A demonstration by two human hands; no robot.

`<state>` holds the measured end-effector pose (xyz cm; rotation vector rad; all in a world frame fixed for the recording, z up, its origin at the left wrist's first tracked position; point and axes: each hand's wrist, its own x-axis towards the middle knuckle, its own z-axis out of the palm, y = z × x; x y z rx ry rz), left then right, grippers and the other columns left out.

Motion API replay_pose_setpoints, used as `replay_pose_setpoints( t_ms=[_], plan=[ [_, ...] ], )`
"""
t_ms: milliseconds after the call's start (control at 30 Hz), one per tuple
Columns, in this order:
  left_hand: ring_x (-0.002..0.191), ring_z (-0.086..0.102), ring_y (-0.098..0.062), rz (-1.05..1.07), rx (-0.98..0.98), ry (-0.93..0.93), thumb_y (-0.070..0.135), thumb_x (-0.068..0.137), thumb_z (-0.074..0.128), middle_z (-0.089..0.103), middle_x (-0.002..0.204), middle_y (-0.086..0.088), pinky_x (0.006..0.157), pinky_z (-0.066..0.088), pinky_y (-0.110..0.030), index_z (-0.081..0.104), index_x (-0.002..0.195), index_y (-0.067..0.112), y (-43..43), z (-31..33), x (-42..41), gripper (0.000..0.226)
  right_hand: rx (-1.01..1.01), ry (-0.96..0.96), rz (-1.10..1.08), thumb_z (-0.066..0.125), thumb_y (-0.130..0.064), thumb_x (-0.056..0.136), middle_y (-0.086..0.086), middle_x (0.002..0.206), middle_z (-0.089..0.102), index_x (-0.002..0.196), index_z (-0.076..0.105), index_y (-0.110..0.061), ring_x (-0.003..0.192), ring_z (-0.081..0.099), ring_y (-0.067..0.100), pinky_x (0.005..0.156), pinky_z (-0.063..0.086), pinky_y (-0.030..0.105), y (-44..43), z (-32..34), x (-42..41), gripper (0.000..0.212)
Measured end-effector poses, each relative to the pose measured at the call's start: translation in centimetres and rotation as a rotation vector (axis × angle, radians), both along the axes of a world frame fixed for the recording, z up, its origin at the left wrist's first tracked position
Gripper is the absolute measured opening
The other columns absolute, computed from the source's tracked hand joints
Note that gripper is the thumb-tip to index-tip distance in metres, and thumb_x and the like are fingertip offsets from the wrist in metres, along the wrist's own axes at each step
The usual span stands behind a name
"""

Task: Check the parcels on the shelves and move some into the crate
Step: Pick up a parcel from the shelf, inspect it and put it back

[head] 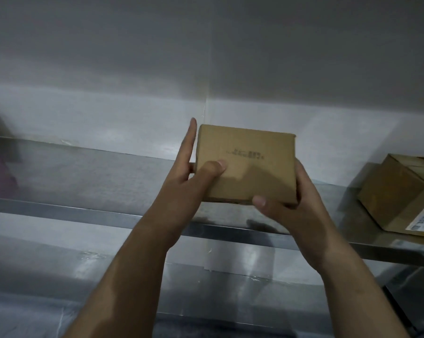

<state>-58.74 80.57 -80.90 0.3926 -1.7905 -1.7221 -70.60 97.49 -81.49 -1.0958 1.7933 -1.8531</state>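
Both forearms are angled upward. One cardboard parcel (245,164) is held just above the steel shelf (84,167), pinched by the left grip (196,176) with thumb on its face and forefinger straight. Its lower right corner is clasped by the right grip (296,203). A second parcel (396,191) is seen lying on the shelf, right.

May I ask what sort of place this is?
Probably a parcel storeroom: metal shelving against a bare wall, a labelled cardboard box resting on it, and a small cardboard parcel gripped by the left hand and right hand.
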Motion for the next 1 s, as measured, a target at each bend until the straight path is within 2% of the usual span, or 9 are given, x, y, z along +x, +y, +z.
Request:
replay_pose_setpoints(
  t_ms=[100,200,333,467,567,733,867,933,1000],
  plan=[
    [0.124,0.065,-0.024,-0.052,0.076,0.017,0.058,0.083,0.059,0.054,0.147,0.01,0.104,0.057,-0.05,0.029,0.154,0.064,-0.1,0.1,-0.1,0.077,0.021,0.084,-0.032,0.104,-0.034,0.059,-0.025,0.138,0.058,0.155,0.038,-0.049,0.119,0.065,0.002,0.093,0.062,0.03,0.2,0.0,-0.4,0.118],
    [0.127,0.064,-0.024,-0.116,0.092,0.002,0.071,0.07,0.066,0.059,0.145,0.006,0.105,0.057,-0.05,0.041,0.152,0.047,-0.2,-0.2,0.0,0.089,-0.03,0.024,-0.17,0.097,-0.057,0.058,-0.016,0.134,0.065,0.147,0.051,-0.044,0.108,0.069,0.002,0.08,0.063,0.023,0.1,0.3,0.0,0.101],
    [0.121,0.064,-0.005,-0.105,-0.127,-0.03,0.07,0.057,0.08,0.052,0.145,0.018,0.092,0.062,-0.027,0.021,0.161,0.047,0.1,-0.6,0.1,0.122,-0.024,-0.079,-0.224,0.082,-0.069,0.064,-0.004,0.115,0.074,0.133,0.065,-0.026,0.096,0.074,0.017,0.066,0.059,0.025,0.0,0.1,-0.1,0.083],
    [0.106,0.067,-0.003,-0.017,-0.115,0.003,0.069,0.055,0.073,0.061,0.124,0.02,0.073,0.058,-0.015,0.043,0.144,0.044,0.6,-0.6,-0.1,0.097,0.017,-0.064,-0.215,0.077,-0.068,0.062,-0.007,0.102,0.073,0.118,0.069,-0.029,0.087,0.07,0.015,0.068,0.06,0.03,0.2,0.1,-0.1,0.068],
    [0.106,0.069,-0.012,0.029,-0.074,0.01,0.07,0.053,0.072,0.065,0.123,0.014,0.072,0.058,-0.016,0.049,0.142,0.038,0.8,-0.7,-0.1,0.097,-0.005,-0.072,-0.203,0.088,-0.061,0.07,-0.008,0.094,0.075,0.106,0.071,-0.034,0.079,0.069,0.015,0.069,0.06,0.032,0.2,0.2,0.0,0.048],
    [0.104,0.073,-0.013,0.039,-0.044,0.039,0.065,0.054,0.076,0.07,0.121,0.009,0.076,0.06,-0.021,0.055,0.139,0.034,0.7,-0.6,-0.1,0.094,-0.031,-0.069,-0.193,0.084,-0.056,0.07,-0.011,0.084,0.074,0.103,0.071,-0.03,0.071,0.065,0.007,0.064,0.055,0.026,0.1,0.4,0.4,0.044],
    [0.108,0.07,-0.016,0.045,-0.051,0.013,0.062,0.06,0.086,0.066,0.125,0.009,0.075,0.061,-0.021,0.05,0.143,0.035,1.1,-0.4,0.0,0.094,-0.032,-0.068,-0.207,0.072,-0.061,0.067,-0.008,0.095,0.076,0.107,0.07,-0.033,0.084,0.071,0.022,0.074,0.061,0.036,0.0,0.3,0.4,0.048],
    [0.113,0.066,-0.017,0.066,-0.057,-0.007,0.063,0.06,0.09,0.062,0.132,0.006,0.083,0.062,-0.027,0.045,0.148,0.036,1.2,-0.1,-0.2,0.103,-0.057,-0.05,-0.239,0.072,-0.061,0.071,-0.012,0.104,0.076,0.117,0.07,-0.033,0.095,0.074,0.015,0.075,0.064,0.032,-0.1,0.4,0.5,0.054],
    [0.114,0.067,-0.019,0.07,0.028,0.035,0.051,0.068,0.083,0.064,0.133,0.001,0.087,0.062,-0.031,0.046,0.147,0.036,0.5,-0.1,-0.3,0.089,-0.107,-0.031,-0.315,0.074,-0.055,0.079,-0.012,0.116,0.075,0.129,0.068,-0.031,0.1,0.075,0.009,0.077,0.064,0.03,-0.3,0.4,0.5,0.056]
  ],
)
